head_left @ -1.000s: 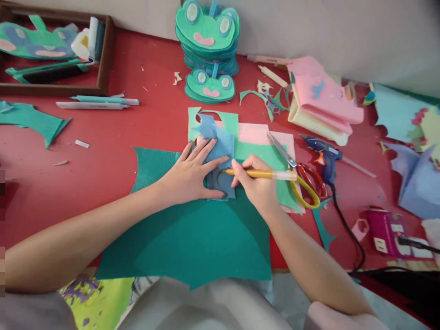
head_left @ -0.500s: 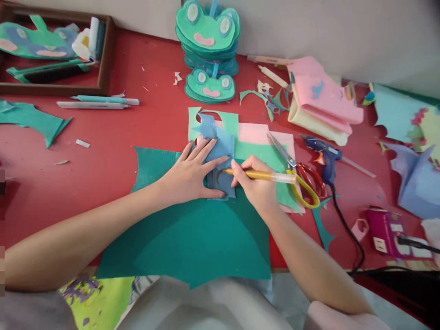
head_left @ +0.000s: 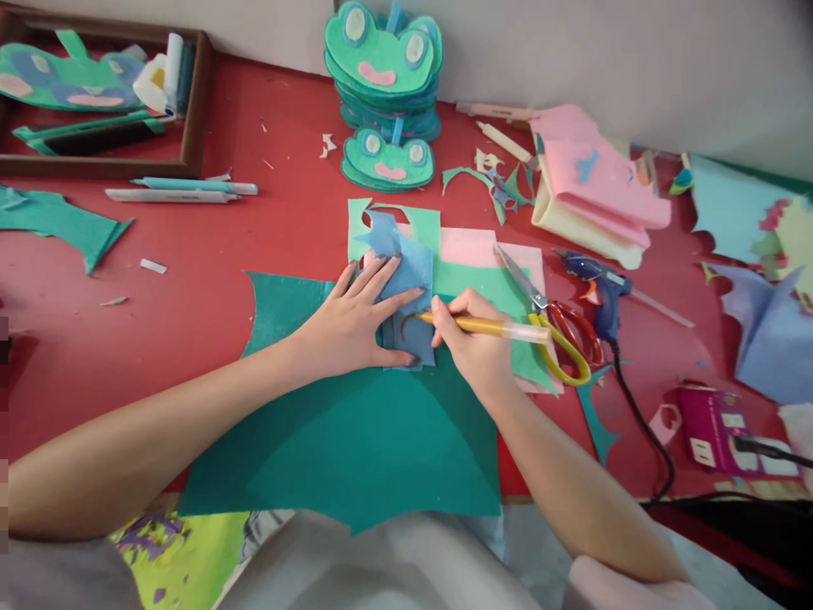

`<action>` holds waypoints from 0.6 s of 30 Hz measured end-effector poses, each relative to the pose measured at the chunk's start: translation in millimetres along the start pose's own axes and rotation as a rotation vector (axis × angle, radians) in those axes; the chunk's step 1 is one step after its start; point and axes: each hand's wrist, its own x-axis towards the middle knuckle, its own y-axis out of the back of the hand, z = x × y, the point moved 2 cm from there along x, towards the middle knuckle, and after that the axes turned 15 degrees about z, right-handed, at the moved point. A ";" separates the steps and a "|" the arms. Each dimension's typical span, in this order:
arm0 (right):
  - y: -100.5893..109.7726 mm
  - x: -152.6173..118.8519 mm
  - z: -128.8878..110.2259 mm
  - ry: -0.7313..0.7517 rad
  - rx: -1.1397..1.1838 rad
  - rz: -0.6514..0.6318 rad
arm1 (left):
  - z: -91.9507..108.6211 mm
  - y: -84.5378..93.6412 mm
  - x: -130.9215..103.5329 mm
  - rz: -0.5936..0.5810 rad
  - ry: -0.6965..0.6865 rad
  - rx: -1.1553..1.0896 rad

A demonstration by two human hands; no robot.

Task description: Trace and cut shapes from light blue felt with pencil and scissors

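My left hand [head_left: 356, 322] lies with fingers spread on a piece of blue felt [head_left: 412, 263], pressing it down. Between its thumb and index finger, a curved brown line shows on the blue surface. My right hand [head_left: 473, 339] grips a golden-yellow pen [head_left: 476, 324], its tip touching the felt at the upper end of that line. Beneath lies a large dark green felt sheet [head_left: 374, 440], overhanging the table's front edge. Light green felt [head_left: 489, 278] and pink felt [head_left: 467, 241] lie partly under the blue piece and my right hand.
Scissors [head_left: 539, 301] lie just right of my right hand, beside a blue glue gun [head_left: 600, 288] with a cord. Stacked frog-face cutouts [head_left: 384, 85] stand at the back. A wooden tray [head_left: 196, 102] is back left, near two pens [head_left: 184, 193]. A purple power block [head_left: 711, 432] sits right.
The pen tip has moved slightly right and up along the curve, and the brown line is a little longer. My left hand stays in place.
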 end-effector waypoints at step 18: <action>1.6 0.6 2.2 0.001 -0.020 0.057 | 0.2 0.2 0.2 -0.003 -0.003 0.012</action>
